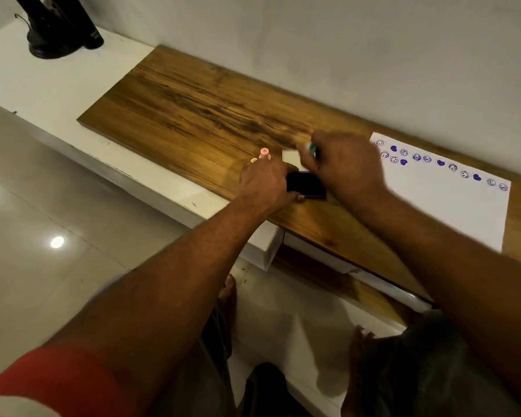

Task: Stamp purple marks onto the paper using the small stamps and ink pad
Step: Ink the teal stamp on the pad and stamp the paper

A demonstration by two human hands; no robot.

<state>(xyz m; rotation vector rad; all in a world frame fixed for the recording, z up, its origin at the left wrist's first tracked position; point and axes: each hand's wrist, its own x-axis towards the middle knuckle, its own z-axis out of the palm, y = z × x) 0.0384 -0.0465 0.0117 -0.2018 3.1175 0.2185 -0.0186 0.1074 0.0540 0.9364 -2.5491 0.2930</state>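
Nearest, at 7 o'clock: a red sleeve (42, 377) on the left arm. At 6 o'clock, dark trousers (265, 386) and two bare feet (227, 293) on a glossy tiled floor (27, 182), with bright lamp reflections at 9 o'clock.

Further out, both forearms reaching toward the middle of a wooden top (193, 109). Left hand (265, 182) just above centre, curled over the left end of the ink pad (309, 183), with a thumb tip showing at the pad's near edge; gripping it flat on the wood. Ink pad dark with a purple rim, lying between the two hands. Right hand (348, 165) at 1 o'clock from the pad, blurred, pinching a green stamp (312, 148) in the fingertips. Impossible to tell whether stamp and pad touch.

Just beyond the left hand, at its 12 o'clock, a pink stamp (264, 153) standing upright on the wood. Beside that, at 3 o'clock, a small white square (290, 156), partly hidden by the right hand.

At 3 o'clock of the scene, the paper (451, 212) lying flat on the wooden top, one corner near the right hand. Along its far edge, a row of purple marks (440, 162): round faces and solid hearts.

Farther off, at 10 o'clock, a white shelf (42, 85) adjoining the wood. At 11 o'clock on it, dark objects (60, 28), cut off by the frame edge. Behind everything, a plain pale wall (343, 40).
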